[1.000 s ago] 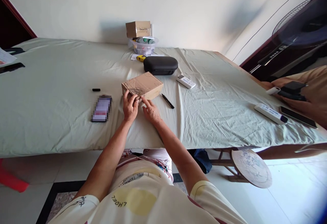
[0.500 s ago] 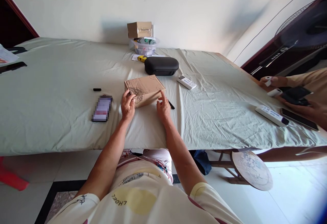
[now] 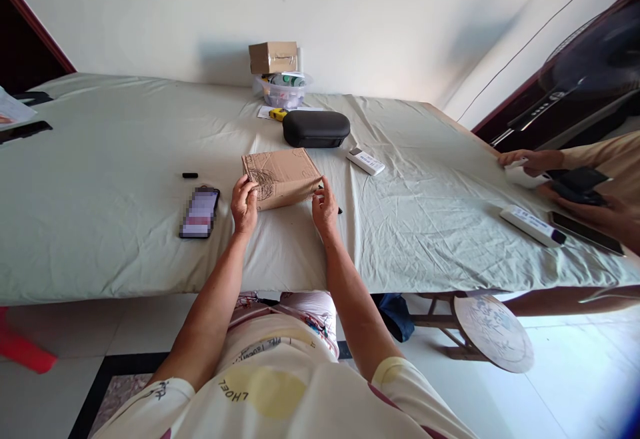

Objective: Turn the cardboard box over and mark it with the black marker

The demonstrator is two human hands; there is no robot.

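A closed brown cardboard box (image 3: 287, 169) with dark printed markings lies on the table in front of me. My left hand (image 3: 245, 207) grips its near left corner, with the thumb on the front side. At the near right corner, my right hand (image 3: 325, 207) holds the box between thumb and fingers. A black pen (image 3: 341, 211) pokes out from behind my right hand, mostly hidden. Left of the box are a small black pen cap (image 3: 190, 175) and a phone (image 3: 200, 213) with a lit, blurred screen.
Behind the box sit a black hard case (image 3: 317, 129), a yellow tape measure (image 3: 278, 114) and a plastic tub (image 3: 284, 94) topped by another carton (image 3: 273, 58). A white-labelled small box (image 3: 365, 161) lies to the right. Another person's hands (image 3: 535, 161) handle items at the far right.
The box has turned slightly. My left hand has shifted a little left, and my right hand has moved right to the box's corner, covering more of the pen.
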